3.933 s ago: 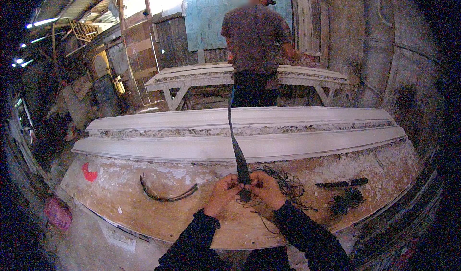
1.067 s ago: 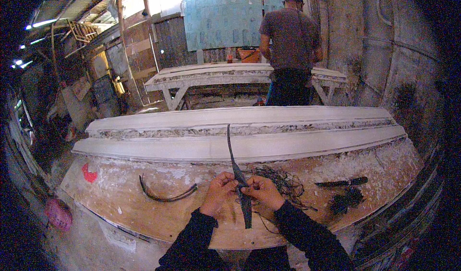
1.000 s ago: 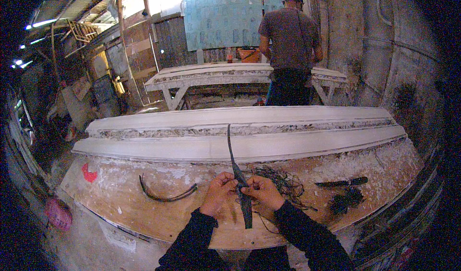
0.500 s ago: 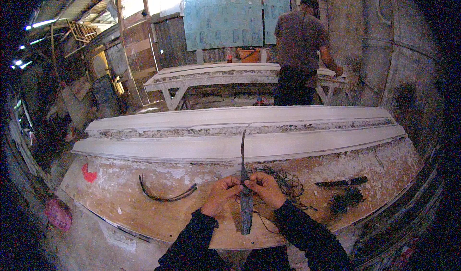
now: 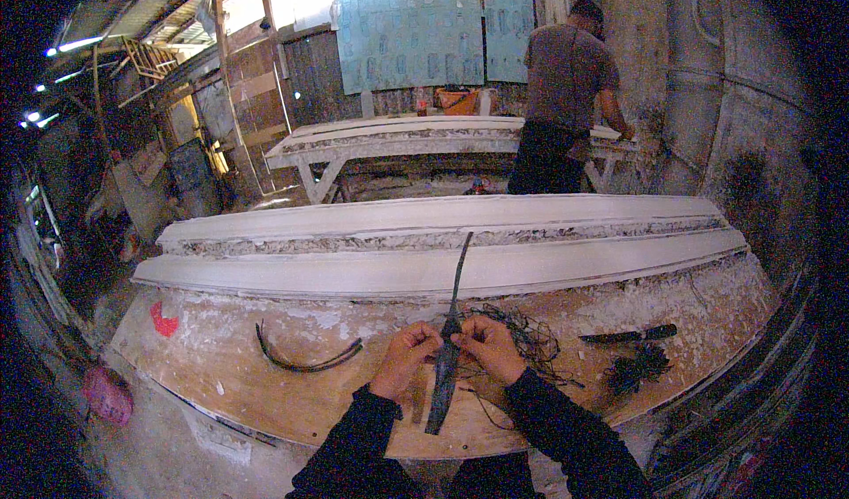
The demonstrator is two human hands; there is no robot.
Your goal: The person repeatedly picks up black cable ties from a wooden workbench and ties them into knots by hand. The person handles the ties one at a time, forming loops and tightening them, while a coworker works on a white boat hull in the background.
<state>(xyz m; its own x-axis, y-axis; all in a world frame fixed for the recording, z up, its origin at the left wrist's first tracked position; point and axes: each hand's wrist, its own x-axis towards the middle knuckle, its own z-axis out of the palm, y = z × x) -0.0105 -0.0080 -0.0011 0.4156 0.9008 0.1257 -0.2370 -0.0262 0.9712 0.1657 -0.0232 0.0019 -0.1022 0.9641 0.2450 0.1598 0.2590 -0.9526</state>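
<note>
Between my two hands is a dark strip, wide and flat at its lower end and thin like a tail above. My left hand pinches the dark strip at its middle with thumb and fingers. My right hand pinches it at the same place from the other side. The strip hangs above the wooden board, its thin end pointing away from me. Beside my right hand lies a tangle of thin dark strands. Left of my hands rest curved dark strips.
A knife with a dark handle and a dark bundle of strands lie at the right. A red piece lies far left. Two long white moulded lengths span the board's back. Beyond, a person works at another white-topped bench.
The dark strip has tilted and turned: its thin end has swung right, its wide end left. My hands have hardly moved. The person behind has shifted slightly right.
</note>
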